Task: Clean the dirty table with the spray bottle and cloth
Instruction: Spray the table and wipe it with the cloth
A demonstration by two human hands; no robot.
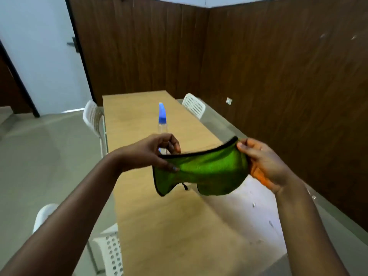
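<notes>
I see the green cloth (pixel 201 172) stretched in the air between both hands — left hand (pixel 157 152) pinching one edge, right hand (pixel 264 162) gripping the other. The spray bottle (pixel 162 124) stands upright on the table (pixel 159 226) — just beyond the left hand.

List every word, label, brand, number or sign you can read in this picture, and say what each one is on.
None can be read.
The spray bottle on the table shows no label: clear body, blue head.
The green cloth, held between left hand and right hand, bears no print or tag text.
The wall socket is too small to show any marking.
</notes>
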